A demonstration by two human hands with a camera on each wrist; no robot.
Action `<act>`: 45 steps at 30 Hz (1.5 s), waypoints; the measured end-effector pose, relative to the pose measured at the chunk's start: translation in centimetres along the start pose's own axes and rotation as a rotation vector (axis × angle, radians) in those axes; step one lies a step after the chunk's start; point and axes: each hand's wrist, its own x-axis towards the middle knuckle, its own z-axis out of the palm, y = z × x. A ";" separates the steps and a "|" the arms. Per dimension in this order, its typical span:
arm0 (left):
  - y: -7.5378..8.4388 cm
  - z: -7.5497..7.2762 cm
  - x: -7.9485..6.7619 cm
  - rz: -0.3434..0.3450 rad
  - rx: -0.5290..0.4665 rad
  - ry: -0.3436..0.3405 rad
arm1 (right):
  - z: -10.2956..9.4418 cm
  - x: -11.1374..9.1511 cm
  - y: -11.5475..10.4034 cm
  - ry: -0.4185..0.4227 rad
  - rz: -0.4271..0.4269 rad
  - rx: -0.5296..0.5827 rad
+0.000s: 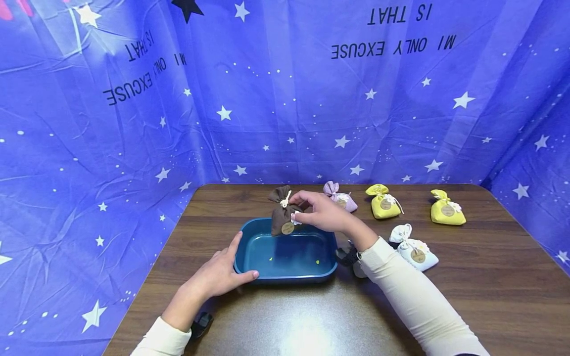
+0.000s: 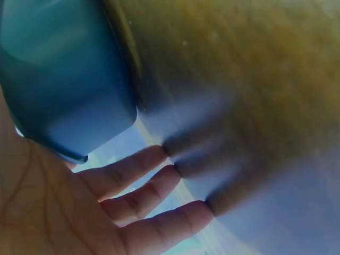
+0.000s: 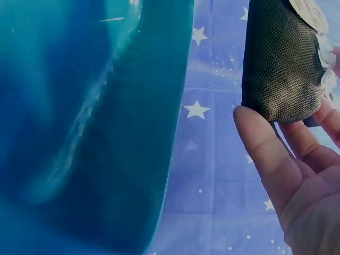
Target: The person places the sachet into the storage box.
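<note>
A blue plastic tray (image 1: 249,244) sits on the wooden table (image 1: 467,277). My right hand (image 1: 318,210) pinches a small brown cloth sachet (image 1: 281,212) and holds it over the tray's far rim. In the right wrist view the brown sachet (image 3: 281,64) hangs against my thumb and fingers, beside the tray's wall (image 3: 133,138). My left hand (image 1: 220,274) rests on the tray's near left corner, thumb along the front rim. The left wrist view has the tray's corner (image 2: 69,101) against my palm, with straight fingers (image 2: 154,196) touching the table.
Other sachets lie on the table behind and right of the tray: a lilac one (image 1: 342,198), two yellow ones (image 1: 383,202) (image 1: 447,208) and a white one (image 1: 411,248). A blue starred cloth (image 1: 133,148) walls the table on three sides.
</note>
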 end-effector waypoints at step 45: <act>0.0 -0.1 0.1 0.013 -0.005 0.007 | 6.5 3.8 1.4 -0.194 -0.067 -0.250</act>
